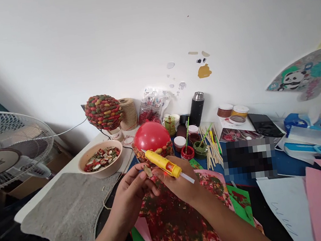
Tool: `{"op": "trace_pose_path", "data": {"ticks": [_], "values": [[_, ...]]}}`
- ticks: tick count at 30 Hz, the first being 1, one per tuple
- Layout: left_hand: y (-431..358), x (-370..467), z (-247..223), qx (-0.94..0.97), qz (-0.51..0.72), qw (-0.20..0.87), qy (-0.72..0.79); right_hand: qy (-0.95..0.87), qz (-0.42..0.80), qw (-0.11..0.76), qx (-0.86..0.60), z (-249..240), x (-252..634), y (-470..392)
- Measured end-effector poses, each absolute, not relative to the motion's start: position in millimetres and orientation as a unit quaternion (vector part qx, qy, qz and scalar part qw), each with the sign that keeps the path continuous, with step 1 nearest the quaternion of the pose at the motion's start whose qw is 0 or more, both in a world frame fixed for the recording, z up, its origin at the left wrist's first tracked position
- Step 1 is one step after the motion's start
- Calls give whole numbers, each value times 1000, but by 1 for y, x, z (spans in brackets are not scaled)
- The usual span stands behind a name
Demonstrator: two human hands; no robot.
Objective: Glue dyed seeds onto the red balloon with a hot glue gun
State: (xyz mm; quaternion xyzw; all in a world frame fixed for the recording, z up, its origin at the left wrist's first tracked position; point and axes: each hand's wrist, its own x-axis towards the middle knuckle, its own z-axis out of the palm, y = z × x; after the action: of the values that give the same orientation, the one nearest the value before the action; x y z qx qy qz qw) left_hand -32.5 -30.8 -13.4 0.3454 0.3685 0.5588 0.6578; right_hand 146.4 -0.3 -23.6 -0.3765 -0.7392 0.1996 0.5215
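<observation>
left hand pinches a brownish piece, right hand grips a yellow glue gun

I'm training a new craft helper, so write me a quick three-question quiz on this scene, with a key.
1. Which hand holds the glue gun?
2. True or false: the balloon is green.
3. Which stands nearer the fan: (a) the bowl or (b) the black flask?

Key:
1. The right hand.
2. False: the balloon is red.
3. a
</observation>
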Motion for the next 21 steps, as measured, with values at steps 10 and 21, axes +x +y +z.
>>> {"op": "trace_pose_path", "data": {"ticks": [10, 21], "values": [[-45, -35, -11, 383, 562, 645, 349, -747, 162, 530, -367, -20, 146, -3], [-39, -40, -9, 324, 589, 650, 355, -703, 181, 538, -430, -22, 146, 0]]}}
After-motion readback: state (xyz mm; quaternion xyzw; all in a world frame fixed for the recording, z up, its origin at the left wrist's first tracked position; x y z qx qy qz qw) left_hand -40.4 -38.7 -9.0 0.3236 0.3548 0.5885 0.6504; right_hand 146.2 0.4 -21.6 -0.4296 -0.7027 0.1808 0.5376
